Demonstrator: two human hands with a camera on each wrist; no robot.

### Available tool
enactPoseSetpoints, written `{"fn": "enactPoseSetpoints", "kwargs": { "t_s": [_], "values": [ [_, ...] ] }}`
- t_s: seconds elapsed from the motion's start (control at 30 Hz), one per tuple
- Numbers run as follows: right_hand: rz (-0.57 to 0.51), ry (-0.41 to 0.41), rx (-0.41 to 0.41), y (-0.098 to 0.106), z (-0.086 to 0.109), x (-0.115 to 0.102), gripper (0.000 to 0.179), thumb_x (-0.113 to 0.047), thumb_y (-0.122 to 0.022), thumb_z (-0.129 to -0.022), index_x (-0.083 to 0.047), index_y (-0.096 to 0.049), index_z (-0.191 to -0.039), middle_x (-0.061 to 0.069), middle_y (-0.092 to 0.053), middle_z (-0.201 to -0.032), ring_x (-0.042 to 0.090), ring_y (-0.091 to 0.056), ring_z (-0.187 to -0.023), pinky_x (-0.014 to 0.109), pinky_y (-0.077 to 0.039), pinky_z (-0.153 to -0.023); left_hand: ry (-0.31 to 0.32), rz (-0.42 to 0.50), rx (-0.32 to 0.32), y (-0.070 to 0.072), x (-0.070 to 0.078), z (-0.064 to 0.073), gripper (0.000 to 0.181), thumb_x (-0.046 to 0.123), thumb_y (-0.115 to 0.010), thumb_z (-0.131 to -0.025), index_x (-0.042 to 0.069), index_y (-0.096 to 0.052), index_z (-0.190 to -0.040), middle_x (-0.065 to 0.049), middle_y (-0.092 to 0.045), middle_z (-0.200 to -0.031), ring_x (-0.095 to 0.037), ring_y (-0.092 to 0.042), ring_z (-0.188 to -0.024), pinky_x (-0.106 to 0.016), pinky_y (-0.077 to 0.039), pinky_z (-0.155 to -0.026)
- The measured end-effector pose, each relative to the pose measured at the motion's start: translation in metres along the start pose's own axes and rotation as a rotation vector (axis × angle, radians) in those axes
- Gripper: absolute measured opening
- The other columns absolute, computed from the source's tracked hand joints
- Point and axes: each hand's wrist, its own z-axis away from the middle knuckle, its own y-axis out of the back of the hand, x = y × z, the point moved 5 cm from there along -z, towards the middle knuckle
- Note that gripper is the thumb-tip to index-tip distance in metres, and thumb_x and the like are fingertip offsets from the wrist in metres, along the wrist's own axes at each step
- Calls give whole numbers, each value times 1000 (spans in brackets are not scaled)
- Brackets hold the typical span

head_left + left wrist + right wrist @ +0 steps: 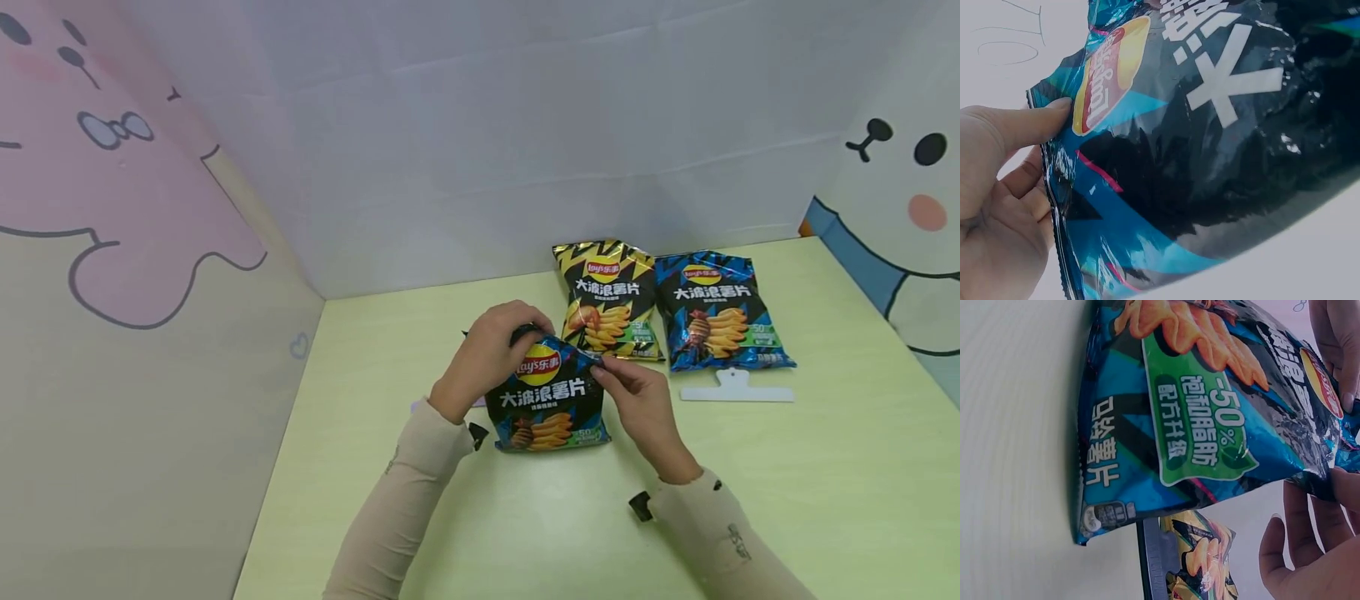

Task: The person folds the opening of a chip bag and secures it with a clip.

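A black and blue Lay's potato chip bag (551,404) stands tilted over the table in front of me, its printed face toward me. My left hand (495,346) pinches the bag's top edge near the left corner; in the left wrist view its thumb (1041,125) lies on the front beside the logo, with the other fingers behind. My right hand (641,400) pinches the top right corner between thumb and fingers, and in the right wrist view its other fingers (1300,531) spread below that corner. Part of a pale purple strip (417,407) shows behind the bag.
Behind, a yellow and black chip bag (609,304) and another blue and black chip bag (716,312) lie side by side near the back wall. A white bag clip (737,393) lies in front of the blue one. Cartoon-printed walls (150,375) border the pale green table (540,533).
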Motion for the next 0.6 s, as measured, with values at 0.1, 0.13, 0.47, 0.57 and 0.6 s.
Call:
{"fn": "enactPoseSetpoints", "kwargs": {
  "t_s": [0.1,0.13,0.47,0.57,0.6],
  "values": [
    [-10,64,-25,1,0,-1,30,-3,-61,-99,7,-65,-127,-33,-68,-104,-13,-64,-101,9,-53,-87,22,24,11,3,-1,0,12,11,-67,-97,17,-77,-98,2,-75,-106,-13,-68,-103,-34,-56,-96],
    [-14,87,-33,1,0,-2,30,-2,-60,-99,6,-65,-128,-32,-68,-108,-13,-64,-104,9,-53,-88,31,32,13,3,-2,0,14,10,-67,-97,18,-78,-97,2,-76,-105,-13,-69,-103,-34,-57,-96],
    [-98,155,-53,-1,2,-2,29,-1,-56,-101,9,-64,-127,-26,-71,-114,-8,-63,-116,11,-51,-94,75,25,4,5,-7,1,16,14,-66,-98,21,-80,-97,4,-79,-104,-12,-72,-101,-33,-60,-89],
    [-116,160,-49,-1,2,-1,28,0,-57,-100,10,-65,-125,-25,-72,-113,-7,-64,-115,11,-52,-94,70,14,2,4,-8,1,15,15,-66,-98,21,-80,-97,4,-79,-105,-11,-72,-101,-32,-59,-89],
    [-116,164,-49,-1,2,-1,28,0,-58,-100,10,-65,-125,-25,-72,-113,-7,-64,-115,11,-52,-94,67,10,2,4,-8,1,15,16,-65,-99,21,-79,-97,5,-79,-105,-11,-72,-101,-32,-59,-89]
  ]
}}
